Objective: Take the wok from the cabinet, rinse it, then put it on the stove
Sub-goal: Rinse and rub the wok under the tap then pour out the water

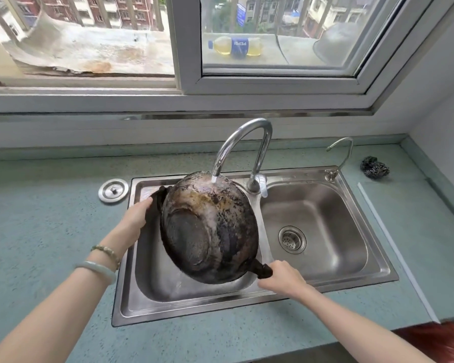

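A blackened, scorched wok [210, 226] is held upside down and tilted over the left basin of the steel double sink [325, 281]. Water runs from the curved tap [247, 142] onto the wok's upper outer side. My left hand [135, 214] grips the wok's rim at its small far handle. My right hand [281, 277] is closed around the dark long handle at the near right. The wok's inside faces down and is hidden.
The right basin has a drain strainer [292, 239]. A round steel lid [113, 191] lies on the green counter left of the sink. A small second tap [341, 153] and a dark scouring ball [374, 167] sit at the back right. The window sill runs behind.
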